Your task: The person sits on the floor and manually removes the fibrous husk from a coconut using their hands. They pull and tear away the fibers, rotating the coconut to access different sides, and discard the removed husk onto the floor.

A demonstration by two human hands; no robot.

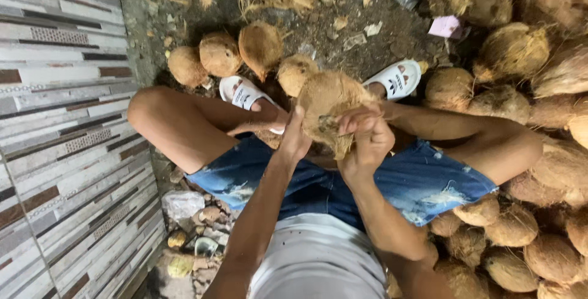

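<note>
Both hands, left [294,136], right [367,136], gripping husked coconut [327,100], pink packet [445,26] beyond

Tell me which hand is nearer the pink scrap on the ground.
Right. The right hand grips the coconut's side below the pink scrap; the left hand holds the far side.

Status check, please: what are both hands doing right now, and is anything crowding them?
Left hand steadying the coconut. Right hand gripping its husk near the bottom edge. Loose coconuts by the feet, big pile on the right side.
</note>
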